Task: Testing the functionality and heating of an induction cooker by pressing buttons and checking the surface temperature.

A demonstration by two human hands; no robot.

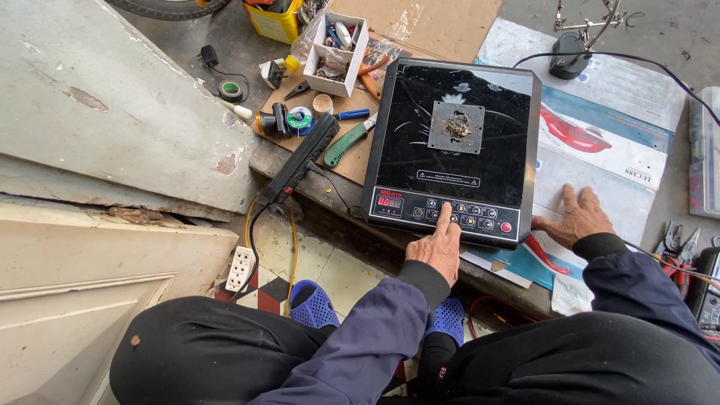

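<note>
Left hand (437, 247) has its forefinger stretched out, tip pressing a button on the cooker's (454, 150) near control strip, the other fingers curled. Right hand (574, 219) lies spread flat on the poster (600, 161), just right of the cooker.

Your induction cooker (457, 142) is glossy black with a pale floral pattern, a red digit display and one red button among the controls. Your sleeves are dark navy and your sandals (313, 304) bright blue. Beside the cooker lie a green-handled saw (346, 142) and brown cardboard (427, 22).
</note>
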